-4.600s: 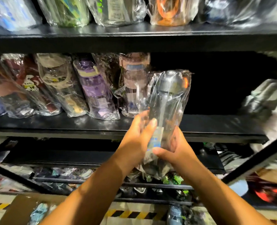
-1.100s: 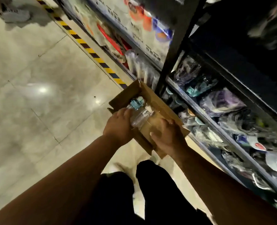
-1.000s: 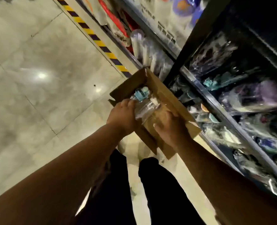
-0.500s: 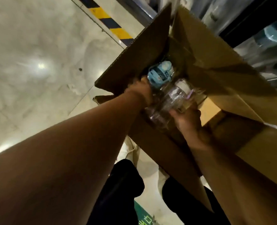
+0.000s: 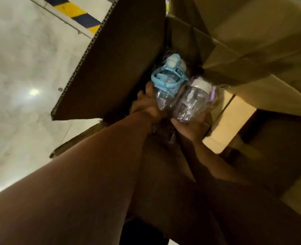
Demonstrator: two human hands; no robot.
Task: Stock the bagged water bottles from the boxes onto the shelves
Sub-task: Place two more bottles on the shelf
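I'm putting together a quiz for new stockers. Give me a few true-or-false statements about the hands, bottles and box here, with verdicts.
1. The left hand grips the blue-lidded bottle. True.
2. The right hand is empty. False: it holds the white-capped bottle.
3. Both bottles are wrapped in clear plastic bags. True.
4. The cardboard box has its flaps folded shut. False: the flaps stand open, and both hands reach inside.

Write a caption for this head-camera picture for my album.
Left hand holds a blue-lidded bagged bottle, right hand a white-capped one, inside an open cardboard box.
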